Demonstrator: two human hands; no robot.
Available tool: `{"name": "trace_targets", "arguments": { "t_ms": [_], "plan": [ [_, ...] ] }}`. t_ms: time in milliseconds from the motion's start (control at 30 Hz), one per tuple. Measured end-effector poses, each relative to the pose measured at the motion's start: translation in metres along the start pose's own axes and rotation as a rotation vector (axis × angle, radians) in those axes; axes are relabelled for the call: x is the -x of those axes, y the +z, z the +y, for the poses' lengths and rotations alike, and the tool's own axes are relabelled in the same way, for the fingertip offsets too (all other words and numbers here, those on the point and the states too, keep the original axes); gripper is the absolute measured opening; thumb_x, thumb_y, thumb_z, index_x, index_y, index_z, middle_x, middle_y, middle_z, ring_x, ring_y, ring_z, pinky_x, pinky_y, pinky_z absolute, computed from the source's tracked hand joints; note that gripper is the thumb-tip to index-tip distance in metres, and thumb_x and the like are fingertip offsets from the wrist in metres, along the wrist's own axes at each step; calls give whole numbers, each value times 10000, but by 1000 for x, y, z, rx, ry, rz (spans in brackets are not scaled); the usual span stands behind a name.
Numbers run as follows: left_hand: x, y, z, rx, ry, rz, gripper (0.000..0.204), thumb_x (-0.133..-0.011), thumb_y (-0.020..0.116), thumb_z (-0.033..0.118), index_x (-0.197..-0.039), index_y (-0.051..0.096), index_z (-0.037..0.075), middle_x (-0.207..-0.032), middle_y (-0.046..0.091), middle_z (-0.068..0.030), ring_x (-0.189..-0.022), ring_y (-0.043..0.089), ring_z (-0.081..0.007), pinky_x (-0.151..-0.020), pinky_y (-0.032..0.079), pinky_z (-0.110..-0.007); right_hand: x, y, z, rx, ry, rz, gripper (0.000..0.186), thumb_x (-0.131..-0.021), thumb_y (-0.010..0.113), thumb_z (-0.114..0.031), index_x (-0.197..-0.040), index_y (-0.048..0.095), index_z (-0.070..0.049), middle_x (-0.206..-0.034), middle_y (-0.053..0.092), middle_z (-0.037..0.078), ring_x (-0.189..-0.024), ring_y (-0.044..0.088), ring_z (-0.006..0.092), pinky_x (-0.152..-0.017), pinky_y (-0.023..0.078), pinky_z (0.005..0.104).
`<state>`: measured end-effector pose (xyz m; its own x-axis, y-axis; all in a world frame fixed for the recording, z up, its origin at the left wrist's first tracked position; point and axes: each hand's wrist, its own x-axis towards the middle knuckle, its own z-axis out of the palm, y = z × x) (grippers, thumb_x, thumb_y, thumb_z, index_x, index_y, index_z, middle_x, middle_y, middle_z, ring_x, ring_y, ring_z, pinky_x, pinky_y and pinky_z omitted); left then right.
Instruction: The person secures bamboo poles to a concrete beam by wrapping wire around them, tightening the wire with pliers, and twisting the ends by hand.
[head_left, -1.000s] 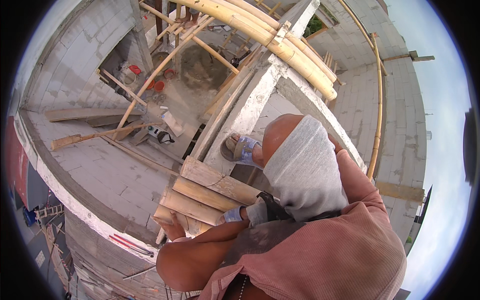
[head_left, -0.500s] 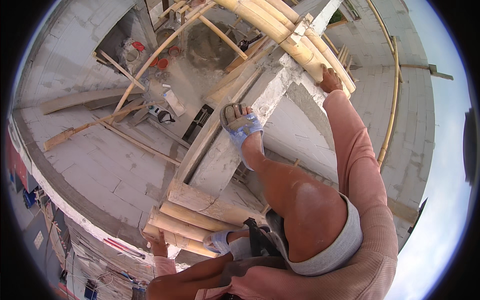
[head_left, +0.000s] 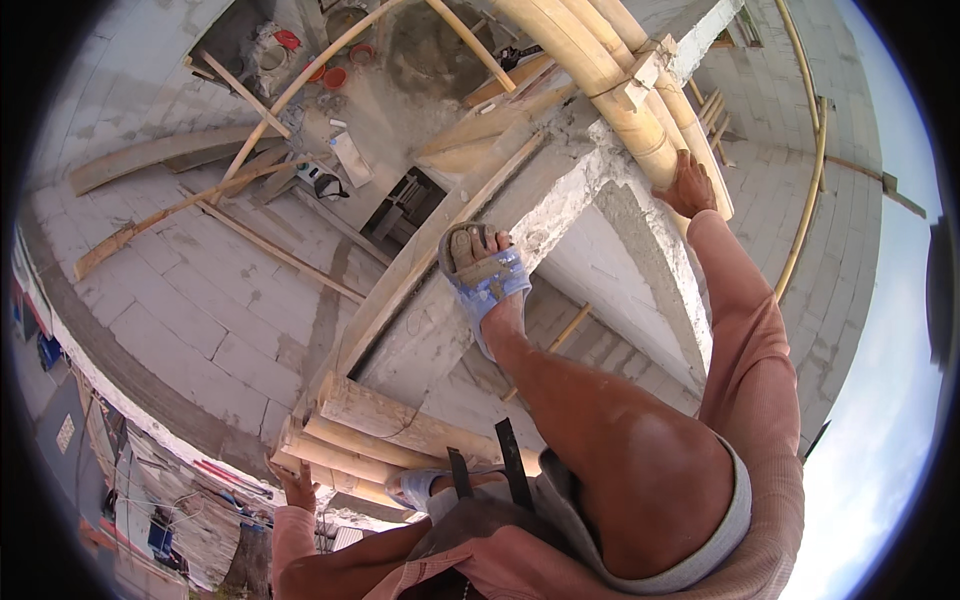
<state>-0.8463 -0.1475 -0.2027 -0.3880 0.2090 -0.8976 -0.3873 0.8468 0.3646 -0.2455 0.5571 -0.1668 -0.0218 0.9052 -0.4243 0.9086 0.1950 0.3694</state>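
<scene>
At the upper right, my right hand (head_left: 690,185) is gripped over the end of a thick bamboo pole (head_left: 625,110), one of several laid side by side. Low on the left, my left hand (head_left: 295,485) holds the end of another bamboo pole (head_left: 350,462) in a second bundle; part of its fingers is hidden there. A squared wooden block (head_left: 645,72) sits across the upper poles. My sandalled foot (head_left: 485,270) stands on a rough concrete beam (head_left: 430,325) between the two bundles. The other sandalled foot (head_left: 415,488) rests by the lower bundle.
A deep drop opens on both sides of the beam. Down left lie loose boards (head_left: 150,160), a red bucket (head_left: 335,77) and leaning poles (head_left: 300,80). Block walls (head_left: 200,330) surround the space. A long thin bamboo pole (head_left: 812,170) stands at the right wall.
The view has shifted, and my body leans a little differently, with my raised knee lower and further right. Both hands stay on the same bamboo bundles.
</scene>
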Motion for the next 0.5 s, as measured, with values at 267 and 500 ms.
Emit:
{"name": "trace_targets", "arguments": {
  "t_ms": [267,500],
  "plan": [
    [1,0,-3,-32,0,-17,1100,-944,713,474,-1610,-147,309,-1656,124,-161,-1463,308,-410,-991,530,-612,95,0,-69,-96,-93,44,879,-695,838,-413,-1356,434,4,-1285,546,209,-1234,544,406,-1071,444,511],
    [9,10,15,-51,22,6,1168,-902,731,549,-1611,-154,270,-1658,91,-195,-1449,327,-429,-995,520,-636,157,-8,-108,-146,-142,31,914,-692,823,-472,-1365,465,31,-1292,539,208,-1221,540,385,-1078,409,514]
  ]
}}
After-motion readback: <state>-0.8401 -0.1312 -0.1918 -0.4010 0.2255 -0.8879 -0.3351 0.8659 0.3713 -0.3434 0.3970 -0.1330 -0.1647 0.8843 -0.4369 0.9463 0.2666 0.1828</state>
